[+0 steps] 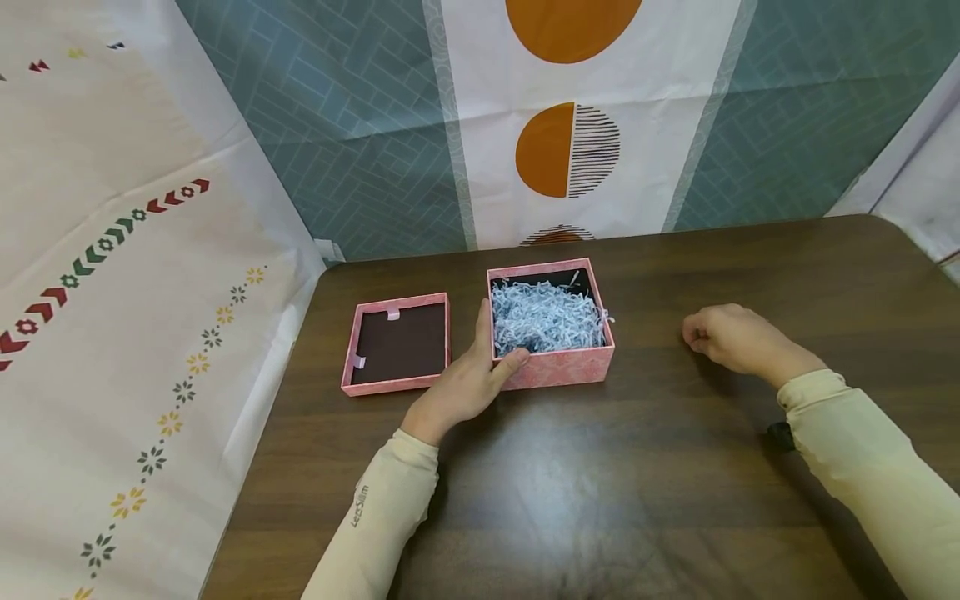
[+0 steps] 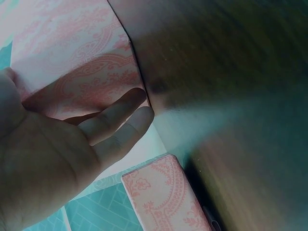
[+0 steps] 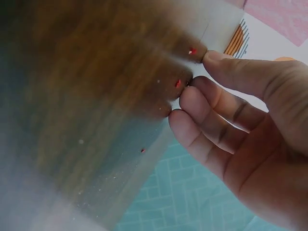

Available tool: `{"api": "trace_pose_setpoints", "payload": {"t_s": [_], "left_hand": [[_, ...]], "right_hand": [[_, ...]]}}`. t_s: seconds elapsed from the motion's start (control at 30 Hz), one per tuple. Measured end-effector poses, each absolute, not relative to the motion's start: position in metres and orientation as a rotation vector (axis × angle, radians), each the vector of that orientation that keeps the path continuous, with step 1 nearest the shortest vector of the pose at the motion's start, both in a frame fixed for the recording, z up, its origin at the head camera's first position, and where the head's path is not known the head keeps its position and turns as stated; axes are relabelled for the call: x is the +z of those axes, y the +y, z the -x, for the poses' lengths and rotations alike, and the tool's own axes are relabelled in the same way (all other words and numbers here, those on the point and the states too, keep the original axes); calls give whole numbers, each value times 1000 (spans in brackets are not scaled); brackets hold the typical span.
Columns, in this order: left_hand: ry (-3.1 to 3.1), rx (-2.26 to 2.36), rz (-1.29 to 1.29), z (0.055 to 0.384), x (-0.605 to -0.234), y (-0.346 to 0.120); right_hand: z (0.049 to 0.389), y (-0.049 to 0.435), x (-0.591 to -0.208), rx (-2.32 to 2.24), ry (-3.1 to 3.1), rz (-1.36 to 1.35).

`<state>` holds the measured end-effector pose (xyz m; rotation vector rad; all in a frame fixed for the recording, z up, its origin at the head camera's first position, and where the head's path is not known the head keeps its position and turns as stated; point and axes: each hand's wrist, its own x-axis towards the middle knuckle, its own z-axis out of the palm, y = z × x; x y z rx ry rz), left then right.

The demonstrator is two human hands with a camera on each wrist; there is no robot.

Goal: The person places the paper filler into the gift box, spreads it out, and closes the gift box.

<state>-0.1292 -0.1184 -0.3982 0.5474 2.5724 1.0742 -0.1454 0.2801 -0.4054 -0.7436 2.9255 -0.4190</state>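
A pink patterned box (image 1: 558, 367) stands on the wooden table, filled with pale blue shredded paper (image 1: 547, 317). At its front left corner, my left hand (image 1: 461, 383) holds it, thumb at the front rim and fingers along the left side. In the left wrist view, two fingertips (image 2: 139, 115) reach the box's lower edge. My right hand (image 1: 731, 337) is off to the right with its fingertips down at the tabletop. Tiny red bits (image 3: 178, 83) lie right by those fingertips in the right wrist view; nothing shows in the fingers.
Left of the box lies its pink lid (image 1: 397, 385), inside up, with a dark lining and two small pale tabs. A patterned cloth (image 1: 360, 125) hangs behind the wooden table (image 1: 570, 483), and a white cloth (image 1: 135, 292) hangs along the left side.
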Motion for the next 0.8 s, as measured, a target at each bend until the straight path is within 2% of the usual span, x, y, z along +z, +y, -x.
{"api": "trace_pose_setpoints", "payload": {"t_s": [0.3,0.6,0.8], "left_hand": [[2566,1075,-535,130,-399,-121],[2583,1056,-539,127,-397,-118],[2591,1019,-506,125,-395,-119]], "right_hand": [[154,273,-399,-578,2867,642],[154,213,-333,-916,2943,707],[171,168,-306,-873,3027,803]]}}
